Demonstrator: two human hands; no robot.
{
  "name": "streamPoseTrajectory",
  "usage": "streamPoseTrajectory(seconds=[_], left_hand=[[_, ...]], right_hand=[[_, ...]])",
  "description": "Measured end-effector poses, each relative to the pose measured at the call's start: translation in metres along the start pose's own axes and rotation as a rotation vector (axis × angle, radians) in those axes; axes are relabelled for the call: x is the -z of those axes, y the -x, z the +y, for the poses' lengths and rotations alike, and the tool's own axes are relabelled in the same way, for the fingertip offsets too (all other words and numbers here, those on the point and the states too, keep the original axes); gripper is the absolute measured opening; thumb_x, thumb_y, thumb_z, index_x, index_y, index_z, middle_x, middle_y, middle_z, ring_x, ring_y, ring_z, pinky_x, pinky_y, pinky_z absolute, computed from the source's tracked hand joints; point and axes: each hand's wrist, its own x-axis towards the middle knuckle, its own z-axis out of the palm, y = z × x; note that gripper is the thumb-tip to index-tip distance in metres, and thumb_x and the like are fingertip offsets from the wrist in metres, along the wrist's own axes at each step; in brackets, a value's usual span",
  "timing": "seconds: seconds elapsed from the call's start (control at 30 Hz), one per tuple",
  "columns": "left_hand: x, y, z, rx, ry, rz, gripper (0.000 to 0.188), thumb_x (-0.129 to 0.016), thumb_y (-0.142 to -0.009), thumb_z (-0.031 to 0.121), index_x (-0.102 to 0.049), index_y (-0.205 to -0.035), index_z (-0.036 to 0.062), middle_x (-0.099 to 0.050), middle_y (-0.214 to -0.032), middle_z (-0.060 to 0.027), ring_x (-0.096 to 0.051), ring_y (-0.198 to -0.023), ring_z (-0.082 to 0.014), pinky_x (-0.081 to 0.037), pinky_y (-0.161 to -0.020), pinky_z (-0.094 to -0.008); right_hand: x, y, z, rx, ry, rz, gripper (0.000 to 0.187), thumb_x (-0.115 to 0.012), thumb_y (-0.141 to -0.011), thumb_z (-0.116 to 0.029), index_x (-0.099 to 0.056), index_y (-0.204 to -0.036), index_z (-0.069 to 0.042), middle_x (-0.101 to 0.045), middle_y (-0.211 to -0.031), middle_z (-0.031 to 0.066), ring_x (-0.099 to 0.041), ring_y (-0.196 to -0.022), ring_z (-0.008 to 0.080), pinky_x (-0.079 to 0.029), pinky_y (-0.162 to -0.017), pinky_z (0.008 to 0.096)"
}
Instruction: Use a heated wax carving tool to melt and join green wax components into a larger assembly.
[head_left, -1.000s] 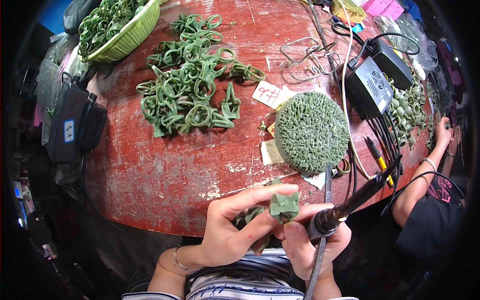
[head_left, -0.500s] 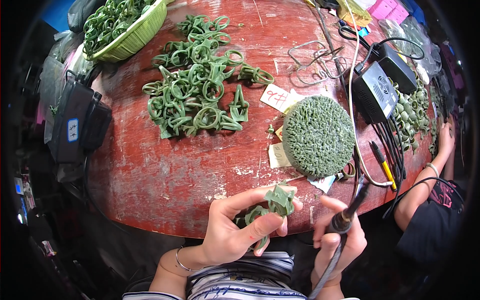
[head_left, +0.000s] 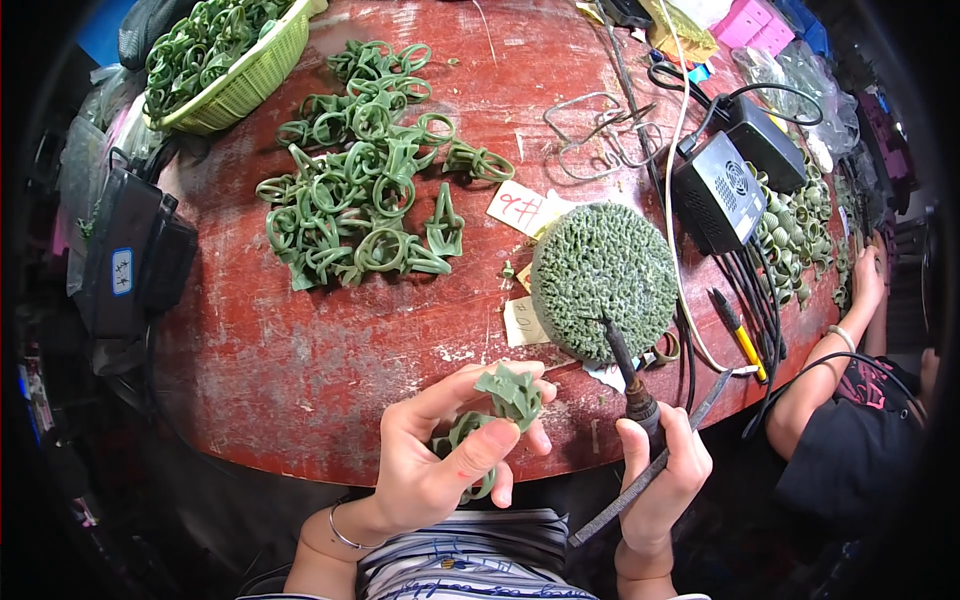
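Note:
My left hand (head_left: 425, 465) is closed on a green wax ring piece (head_left: 512, 396), pinched between thumb and fingers above the table's near edge. My right hand (head_left: 665, 475) grips a soldering iron (head_left: 641, 408) with a dark handle. Its thin black tip points up and left, over the near part of a round green block (head_left: 605, 275) with a rough, pitted top; whether it touches cannot be seen. A narrow grey file (head_left: 622, 500) runs slantwise through the same hand. Left of the block lies a pile of green wax rings (head_left: 370, 185).
A yellow-green basket (head_left: 250, 90) of rings stands at far left, above a black device (head_left: 125, 255). On the right are black power boxes (head_left: 720, 195), cables, a yellow-and-black pen (head_left: 738, 333) and loose pale-green rings (head_left: 795, 235). Another person's arm (head_left: 815, 375) rests beyond.
My right hand has swung the soldering iron round from pointing up and right to pointing up and left, over the block. The file now shows clearly. The whole view has shifted slightly.

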Motion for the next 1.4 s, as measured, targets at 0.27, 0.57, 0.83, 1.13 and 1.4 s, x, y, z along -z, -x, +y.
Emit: streamPoseTrajectory(seconds=[0.27, 0.57, 0.83, 1.13, 1.4], left_hand=[[-0.003, 0.001, 0.003, 0.036, 0.006, 0.009, 0.036, -0.05, -0.086, 0.004, -0.043, -0.119, -0.007, -0.055, -0.11, -0.0197, -0.058, -0.077, -0.0169, -0.049, -0.046, -0.0222], [-0.004, 0.003, -0.001, -0.019, -0.049, 0.035, 0.035, -0.047, -0.087, 0.002, -0.042, -0.121, -0.0051, -0.055, -0.11, -0.0191, -0.058, -0.076, -0.0153, -0.049, -0.047, -0.0218], [-0.005, 0.001, -0.001, -0.029, -0.115, 0.056, 0.041, -0.049, -0.087, 0.014, -0.04, -0.12, -0.0086, -0.056, -0.105, -0.0229, -0.059, -0.073, -0.0155, -0.049, -0.042, -0.0202], [-0.005, 0.002, 0.001, 0.005, -0.111, 0.052, 0.039, -0.046, -0.086, 0.009, -0.039, -0.12, -0.0092, -0.055, -0.105, -0.0233, -0.058, -0.072, -0.0149, -0.049, -0.042, -0.0204], [-0.004, 0.002, 0.001, 0.017, -0.12, 0.045, 0.04, -0.046, -0.087, 0.01, -0.039, -0.121, -0.0083, -0.055, -0.106, -0.0229, -0.058, -0.073, -0.0149, -0.048, -0.041, -0.0202]], right_hand=[[0.001, -0.002, -0.003, -0.011, 0.01, 0.021, 0.028, -0.072, -0.068, -0.01, -0.055, -0.086, 0.003, -0.052, -0.065, 0.0145, -0.053, -0.053, 0.0319, -0.041, -0.048, 0.0335], [0.008, 0.018, 0.003, -0.117, -0.269, -0.054, 0.028, -0.069, -0.071, -0.018, -0.057, -0.082, 0.005, -0.052, -0.058, 0.0094, -0.053, -0.047, 0.0205, -0.04, -0.045, 0.0271], [-0.01, 0.029, 0.001, -0.044, -0.367, -0.112, 0.049, -0.055, -0.081, -0.044, -0.056, -0.077, 0.005, -0.051, -0.053, 0.0046, -0.049, -0.041, 0.0089, -0.036, -0.038, 0.0192], [-0.008, 0.028, 0.001, -0.065, -0.327, -0.126, 0.051, -0.056, -0.08, -0.046, -0.057, -0.076, 0.005, -0.051, -0.052, 0.004, -0.049, -0.04, 0.0088, -0.036, -0.039, 0.0189], [-0.009, 0.028, 0.001, -0.06, -0.32, -0.122, 0.051, -0.057, -0.08, -0.046, -0.057, -0.076, 0.005, -0.051, -0.052, 0.0038, -0.049, -0.04, 0.0086, -0.035, -0.039, 0.0189]])
